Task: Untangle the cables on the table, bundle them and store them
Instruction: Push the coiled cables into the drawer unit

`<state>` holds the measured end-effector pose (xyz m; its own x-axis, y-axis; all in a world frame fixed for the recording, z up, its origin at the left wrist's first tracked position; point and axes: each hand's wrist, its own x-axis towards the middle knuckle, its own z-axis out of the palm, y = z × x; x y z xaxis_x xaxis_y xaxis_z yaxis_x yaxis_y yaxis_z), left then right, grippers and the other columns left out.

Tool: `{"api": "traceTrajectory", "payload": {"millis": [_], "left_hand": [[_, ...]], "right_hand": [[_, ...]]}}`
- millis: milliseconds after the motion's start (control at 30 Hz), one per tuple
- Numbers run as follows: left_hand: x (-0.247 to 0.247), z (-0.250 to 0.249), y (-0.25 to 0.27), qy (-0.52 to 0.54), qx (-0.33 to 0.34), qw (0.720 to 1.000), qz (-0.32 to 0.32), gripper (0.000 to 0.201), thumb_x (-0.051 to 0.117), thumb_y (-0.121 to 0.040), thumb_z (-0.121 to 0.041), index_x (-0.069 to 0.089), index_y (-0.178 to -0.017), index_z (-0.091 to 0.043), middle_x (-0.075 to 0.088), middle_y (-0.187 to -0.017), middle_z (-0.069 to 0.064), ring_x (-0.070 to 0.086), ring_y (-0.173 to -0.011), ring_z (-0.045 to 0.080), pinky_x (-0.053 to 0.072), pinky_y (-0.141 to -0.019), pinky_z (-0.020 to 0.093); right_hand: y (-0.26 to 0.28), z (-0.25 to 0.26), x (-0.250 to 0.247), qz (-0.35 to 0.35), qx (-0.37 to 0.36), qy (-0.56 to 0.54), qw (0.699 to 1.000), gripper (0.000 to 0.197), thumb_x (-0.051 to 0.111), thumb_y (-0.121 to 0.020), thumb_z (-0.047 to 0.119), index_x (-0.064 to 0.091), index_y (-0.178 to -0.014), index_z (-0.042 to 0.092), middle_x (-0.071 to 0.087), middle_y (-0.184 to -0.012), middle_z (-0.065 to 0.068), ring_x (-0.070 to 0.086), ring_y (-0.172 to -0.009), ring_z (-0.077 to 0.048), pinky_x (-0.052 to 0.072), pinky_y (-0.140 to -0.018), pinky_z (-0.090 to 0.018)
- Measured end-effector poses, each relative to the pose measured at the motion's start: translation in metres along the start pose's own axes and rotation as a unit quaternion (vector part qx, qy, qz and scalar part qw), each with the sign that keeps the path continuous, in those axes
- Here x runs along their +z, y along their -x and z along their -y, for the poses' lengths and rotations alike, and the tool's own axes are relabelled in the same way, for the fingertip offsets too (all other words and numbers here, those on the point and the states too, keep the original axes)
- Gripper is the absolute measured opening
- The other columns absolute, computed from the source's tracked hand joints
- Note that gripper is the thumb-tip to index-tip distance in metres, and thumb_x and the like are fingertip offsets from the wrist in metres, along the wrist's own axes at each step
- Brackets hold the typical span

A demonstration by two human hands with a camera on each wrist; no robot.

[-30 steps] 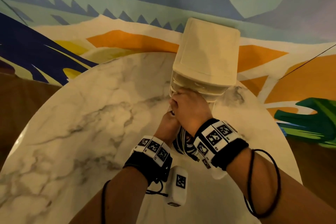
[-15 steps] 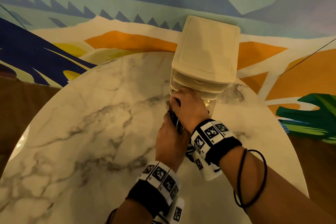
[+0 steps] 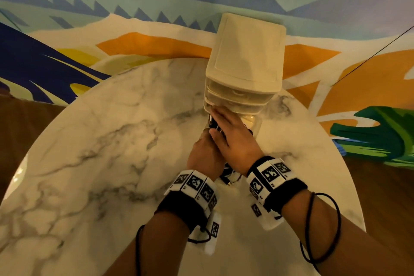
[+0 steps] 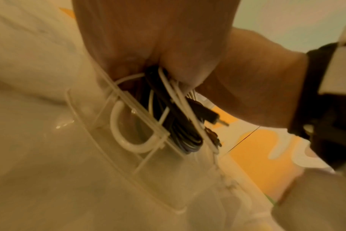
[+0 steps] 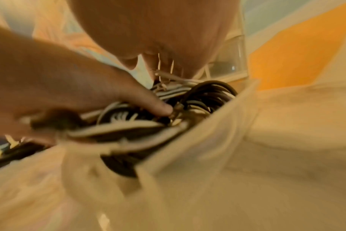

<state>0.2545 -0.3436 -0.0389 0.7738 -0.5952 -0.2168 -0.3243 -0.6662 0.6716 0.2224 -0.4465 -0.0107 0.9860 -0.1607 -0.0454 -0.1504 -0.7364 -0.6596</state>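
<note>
A decorated indoor room, home or café unclear: marble table (image 3: 107, 163), wooden floor (image 3: 20, 127), bright mural (image 3: 156, 47).

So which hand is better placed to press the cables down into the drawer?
Probably the right hand: it lies flat over the cables, its fingers reaching into the open bottom drawer. The left hand is busy gripping the bundle at the drawer's front edge.

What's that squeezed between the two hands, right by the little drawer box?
A bundle of black and white cables, clearest in both wrist views; the head view shows only a dark sliver.
</note>
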Motion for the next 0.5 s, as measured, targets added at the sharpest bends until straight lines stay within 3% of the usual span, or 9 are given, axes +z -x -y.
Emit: {"api": "traceTrajectory", "payload": {"millis": [100,167,300,500], "left_hand": [[0.002,-0.002,-0.002,-0.048,0.028,0.998,0.011,0.053,0.044,-0.094,-0.017,0.029,-0.145,-0.012,0.031,-0.148,0.008,0.054,-0.112,0.027,0.040,-0.083,0.024],[0.006,-0.002,-0.002,-0.082,0.017,0.997,0.001,0.054,0.043,-0.094,-0.017,0.027,-0.145,-0.010,0.032,-0.147,0.009,0.052,-0.115,0.025,0.042,-0.088,0.027],[0.012,-0.005,0.001,0.008,-0.072,0.996,-0.046,0.049,0.045,-0.094,-0.019,0.031,-0.141,-0.017,0.047,-0.133,0.002,0.055,-0.111,0.026,0.043,-0.083,0.031],[0.012,-0.010,0.003,0.028,-0.059,0.995,-0.078,0.054,0.045,-0.095,-0.027,0.028,-0.145,-0.017,0.045,-0.140,0.000,0.054,-0.116,0.020,0.043,-0.092,0.029]], "right_hand": [[-0.001,-0.007,-0.001,0.040,-0.021,0.120,0.992,0.057,0.027,-0.095,0.040,0.026,-0.149,0.022,0.023,-0.156,-0.001,0.016,-0.143,-0.019,0.018,-0.116,-0.034],[-0.006,-0.007,-0.004,0.043,-0.027,0.174,0.983,0.059,0.020,-0.090,0.043,0.037,-0.143,0.024,0.033,-0.150,-0.002,0.026,-0.138,-0.023,0.026,-0.111,-0.038],[-0.006,-0.004,-0.002,-0.016,-0.021,0.209,0.978,0.048,0.029,-0.089,0.037,0.059,-0.124,0.021,0.055,-0.127,-0.004,0.047,-0.119,-0.027,0.043,-0.094,-0.042],[-0.015,0.001,0.001,-0.038,0.000,0.249,0.968,0.029,0.047,-0.088,0.033,0.068,-0.099,0.017,0.061,-0.104,-0.002,0.050,-0.106,-0.027,0.041,-0.083,-0.039]]}}
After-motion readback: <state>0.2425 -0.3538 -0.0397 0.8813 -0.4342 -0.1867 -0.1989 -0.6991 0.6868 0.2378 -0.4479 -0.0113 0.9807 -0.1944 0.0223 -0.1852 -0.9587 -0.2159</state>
